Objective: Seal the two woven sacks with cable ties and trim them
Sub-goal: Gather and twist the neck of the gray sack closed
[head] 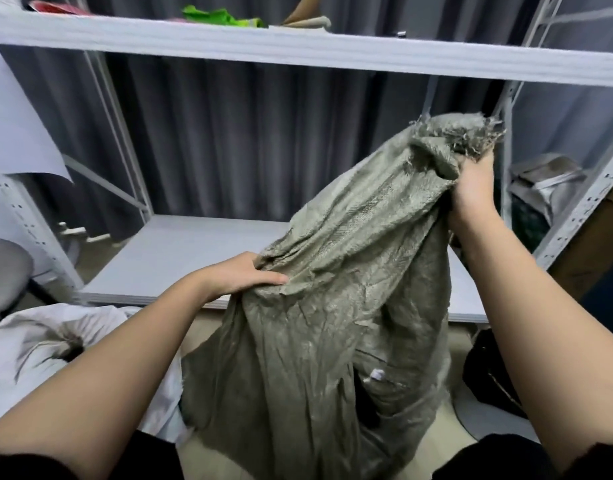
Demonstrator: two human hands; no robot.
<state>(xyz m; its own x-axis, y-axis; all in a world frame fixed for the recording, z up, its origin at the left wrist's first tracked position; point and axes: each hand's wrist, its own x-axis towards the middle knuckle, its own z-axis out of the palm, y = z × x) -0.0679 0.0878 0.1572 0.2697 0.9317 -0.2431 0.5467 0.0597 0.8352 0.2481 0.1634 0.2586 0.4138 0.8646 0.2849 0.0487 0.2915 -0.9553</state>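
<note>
An olive-green woven sack (pixel 319 306) stands in front of me on the floor, crumpled, its frayed mouth lifted up to the right. My right hand (pixel 473 192) is closed around the gathered top edge of the sack, holding it high. Lower on the left, my left hand (pixel 244 275) grips a fold of the sack's rim. A white woven sack (pixel 49 344) lies at lower left, its neck bunched together with dark frayed threads showing. No cable tie or cutter is visible.
A white metal shelving rack stands ahead, with its low shelf board (pixel 180 258) behind the sack and an upper shelf (pixel 298 46) holding green and tan items. Grey curtain behind. A black bag (pixel 488 372) sits on the floor at right; a grey stool (pixel 4 271) at left.
</note>
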